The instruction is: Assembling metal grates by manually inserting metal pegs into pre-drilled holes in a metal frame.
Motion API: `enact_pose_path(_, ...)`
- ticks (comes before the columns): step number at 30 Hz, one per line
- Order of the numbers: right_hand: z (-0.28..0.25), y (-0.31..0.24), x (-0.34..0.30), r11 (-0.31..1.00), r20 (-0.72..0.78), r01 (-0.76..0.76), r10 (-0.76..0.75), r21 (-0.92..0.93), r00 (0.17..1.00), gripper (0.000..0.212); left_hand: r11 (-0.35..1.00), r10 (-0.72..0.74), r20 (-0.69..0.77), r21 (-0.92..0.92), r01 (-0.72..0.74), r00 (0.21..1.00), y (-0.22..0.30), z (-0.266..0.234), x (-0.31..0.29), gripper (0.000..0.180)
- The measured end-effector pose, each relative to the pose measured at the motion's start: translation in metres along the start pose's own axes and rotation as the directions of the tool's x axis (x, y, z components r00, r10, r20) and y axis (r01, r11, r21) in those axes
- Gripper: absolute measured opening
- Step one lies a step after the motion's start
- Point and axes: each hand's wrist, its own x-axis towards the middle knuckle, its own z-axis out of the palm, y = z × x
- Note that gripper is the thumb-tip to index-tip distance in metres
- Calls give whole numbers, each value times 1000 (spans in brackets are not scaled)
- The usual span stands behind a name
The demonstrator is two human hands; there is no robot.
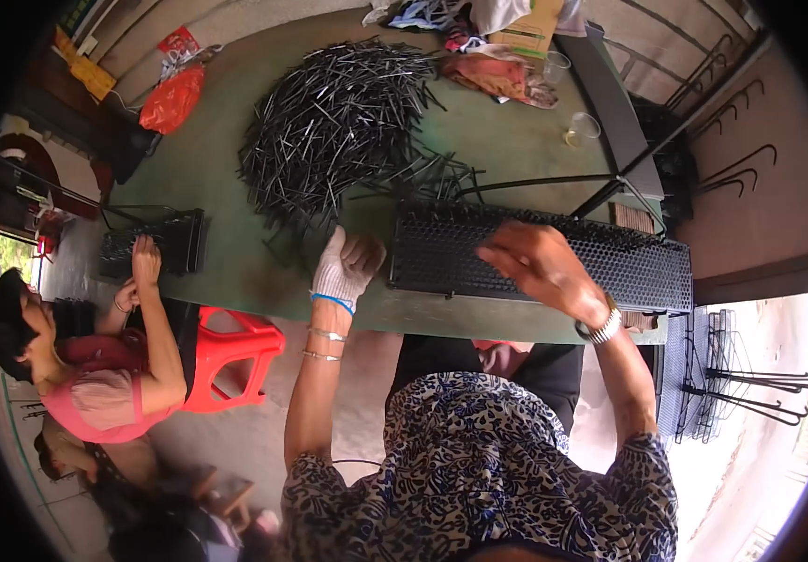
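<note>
A white knitted glove with a blue cuff covers my left hand, which is closed at the near edge of a big pile of thin black sticks. Whatever lies inside its curled fingers is hidden. My right hand, bare and wearing a metal watch, hovers over a long black perforated rack. Its fingers are drawn together and slightly blurred, so I cannot make out what they hold. Many short black sticks stand in holes along the rack's far side. Loose sticks are scattered between the pile and the rack.
On the green table lie a red plastic bag, cloths, a cardboard box and a clear cup. At left, a co-worker handles another black rack beside a red stool. Metal hooks hang at right.
</note>
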Motion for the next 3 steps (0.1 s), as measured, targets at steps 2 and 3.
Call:
enact_pose_path(2, 33, 7, 61, 992, 25, 121, -120, -27, 992, 16, 996, -45, 10, -79, 46, 999, -2, -36, 39, 35)
enact_pose_path(3, 41, 25, 88, 994, 69, 68, -62, -86, 996, 18, 996, -63, -54, -62, 59, 997, -10, 2, 33, 35)
